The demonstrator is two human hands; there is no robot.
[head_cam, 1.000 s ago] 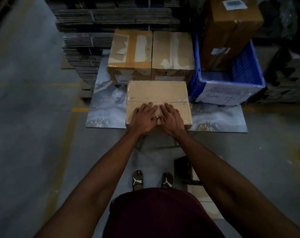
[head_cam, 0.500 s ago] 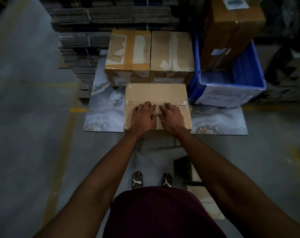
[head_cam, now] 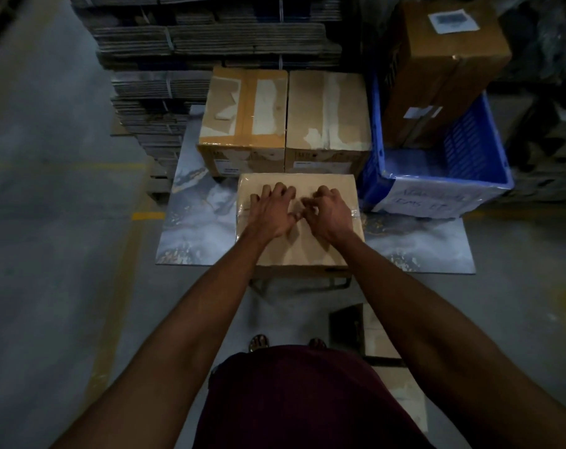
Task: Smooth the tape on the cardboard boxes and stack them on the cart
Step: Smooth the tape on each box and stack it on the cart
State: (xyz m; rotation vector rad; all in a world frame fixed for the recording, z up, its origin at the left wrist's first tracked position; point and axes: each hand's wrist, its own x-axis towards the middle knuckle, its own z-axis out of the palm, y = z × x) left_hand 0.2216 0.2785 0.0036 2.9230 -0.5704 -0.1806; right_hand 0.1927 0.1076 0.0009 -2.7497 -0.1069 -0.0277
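On the marbled counter: one tan taped cardboard box at its near edge, two worn brown boxes touching behind.
Hands: left hand and right hand on the clear tape band, fingers bent, grip holding nothing.
Room: bare counter either side.
Writing: blue plastic crate label, unreadable.

Dim light falls on a grey concrete floor crossed by faded yellow lines. Bundled flat cardboard is stacked high at the back, beside a blue plastic crate.
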